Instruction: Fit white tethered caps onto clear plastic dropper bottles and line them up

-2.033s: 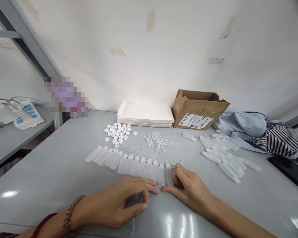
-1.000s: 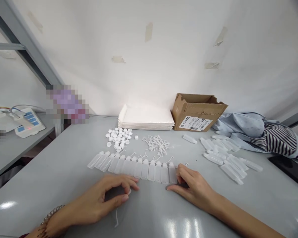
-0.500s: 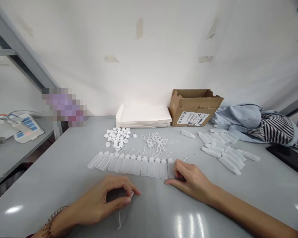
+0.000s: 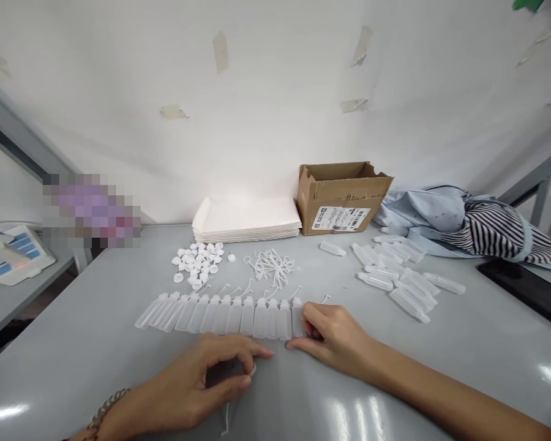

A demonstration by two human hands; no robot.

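A row of several translucent bottles [image 4: 247, 317] lies side by side on the grey table, thin white stems sticking out past their necks. My right hand [image 4: 333, 331] has its fingers curled at the right end of this row, over the last bottle; what lies under the fingers is partly hidden. Lower left, my left hand [image 4: 206, 383] pinches a thin white strap [image 4: 226, 419] between thumb and fingers, and its tail hangs below. Behind the row are a pile of small white caps [image 4: 197, 263] and a tangle of white looped straps [image 4: 270, 266].
Loose bottles [image 4: 411, 288] lie at the right, beside a black phone [image 4: 528, 291] and a bundled striped cloth [image 4: 500, 229]. An open cardboard box [image 4: 342, 199] and a stack of white envelopes [image 4: 248, 220] stand against the wall. A white device [image 4: 21, 257] is far left.
The view has turned right, so the objects sit further left in the picture. My left hand, still pinching the strap, is nearer to my right hand. My right hand stays at the row's right end.
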